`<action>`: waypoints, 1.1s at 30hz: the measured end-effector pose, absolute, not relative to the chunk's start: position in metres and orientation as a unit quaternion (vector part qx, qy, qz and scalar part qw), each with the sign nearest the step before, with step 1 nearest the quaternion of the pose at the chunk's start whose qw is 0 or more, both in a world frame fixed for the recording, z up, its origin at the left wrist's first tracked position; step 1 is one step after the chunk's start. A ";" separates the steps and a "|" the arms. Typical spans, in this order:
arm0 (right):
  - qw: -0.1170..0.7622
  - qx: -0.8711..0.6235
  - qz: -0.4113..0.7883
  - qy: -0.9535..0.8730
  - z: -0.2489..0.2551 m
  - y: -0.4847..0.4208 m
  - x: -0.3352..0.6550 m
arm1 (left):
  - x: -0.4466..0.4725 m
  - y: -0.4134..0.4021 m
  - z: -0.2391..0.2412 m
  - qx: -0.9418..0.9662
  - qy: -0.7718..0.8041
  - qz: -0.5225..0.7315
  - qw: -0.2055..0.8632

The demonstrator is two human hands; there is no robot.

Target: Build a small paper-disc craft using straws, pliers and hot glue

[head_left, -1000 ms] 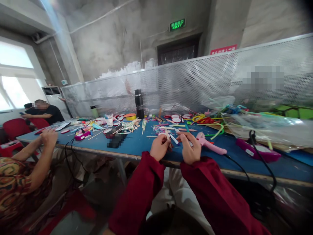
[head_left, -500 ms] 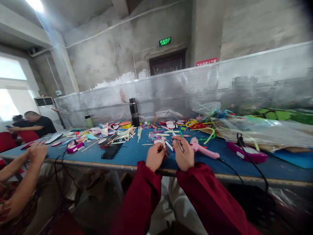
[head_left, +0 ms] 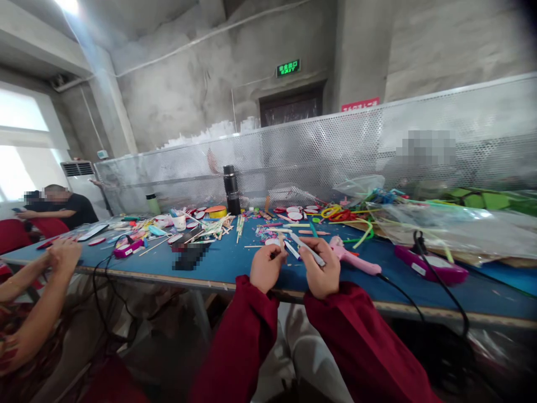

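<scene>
Above the front edge of the blue table, my left hand (head_left: 267, 270) is closed in a pinch on a short, pale wooden craft stick (head_left: 281, 240), whose upper end points up from the fingers. My right hand (head_left: 324, 273) is wrapped round a light grey marker pen (head_left: 308, 249), tilted with its upper end to the left. Between the hands, a white and blue pen (head_left: 292, 250) lies on the table. A white disc (head_left: 272, 242) is just behind the left hand. Right of my right hand lies a pink hot glue gun (head_left: 358, 261) with a black cord.
Loose paper-wrapped sticks (head_left: 216, 228), a black thermos (head_left: 231, 190) and coloured pipe cleaners (head_left: 342, 215) stand or lie farther back. A purple power strip (head_left: 432, 268) is at right, near plastic bags (head_left: 457, 226). On the left, another person's clasped hands (head_left: 65, 257) rest near the table edge.
My right hand has turned and moved slightly right, so more of the grey marker pen shows. The left hand still pinches the craft stick. The camera view has shifted slightly.
</scene>
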State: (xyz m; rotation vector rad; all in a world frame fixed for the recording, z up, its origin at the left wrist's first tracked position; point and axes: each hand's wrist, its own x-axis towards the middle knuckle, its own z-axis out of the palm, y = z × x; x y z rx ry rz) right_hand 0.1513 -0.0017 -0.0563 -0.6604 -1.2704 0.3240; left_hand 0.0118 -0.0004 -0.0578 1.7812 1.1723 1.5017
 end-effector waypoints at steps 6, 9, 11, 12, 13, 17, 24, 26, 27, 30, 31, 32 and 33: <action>0.745 -0.294 0.145 -0.581 -0.056 -0.005 0.151 | 0.012 -0.002 -0.058 0.656 0.444 0.547 0.270; 0.738 -0.312 0.138 -0.582 -0.058 -0.004 0.151 | 0.012 -0.003 -0.057 0.672 0.445 0.540 0.240; 0.733 -0.320 0.129 -0.586 -0.058 -0.003 0.151 | 0.012 -0.004 -0.057 0.681 0.448 0.533 0.226; 0.730 -0.322 0.124 -0.590 -0.058 -0.003 0.151 | 0.012 -0.004 -0.057 0.683 0.450 0.530 0.222; 0.727 -0.323 0.119 -0.594 -0.058 -0.003 0.152 | 0.012 -0.004 -0.057 0.685 0.451 0.528 0.220; 0.720 -0.324 0.111 -0.604 -0.056 -0.004 0.152 | 0.012 -0.004 -0.059 0.690 0.449 0.523 0.222; 0.703 -0.331 0.115 -0.619 -0.054 -0.005 0.152 | 0.012 -0.005 -0.058 0.697 0.460 0.509 0.209; 0.703 -0.329 0.116 -0.619 -0.054 -0.005 0.152 | 0.012 -0.006 -0.057 0.697 0.463 0.507 0.206; 0.705 -0.329 0.116 -0.617 -0.054 -0.005 0.152 | 0.012 -0.007 -0.056 0.698 0.463 0.506 0.205; 0.708 -0.331 0.114 -0.613 -0.054 -0.004 0.152 | 0.012 -0.007 -0.055 0.700 0.462 0.504 0.204; 0.707 -0.330 0.114 -0.615 -0.054 -0.004 0.152 | 0.012 -0.007 -0.055 0.700 0.464 0.503 0.204; 0.706 -0.328 0.115 -0.616 -0.054 -0.004 0.152 | 0.012 -0.007 -0.055 0.700 0.465 0.503 0.203; 0.706 -0.327 0.116 -0.617 -0.053 -0.004 0.152 | 0.012 -0.007 -0.055 0.700 0.467 0.502 0.201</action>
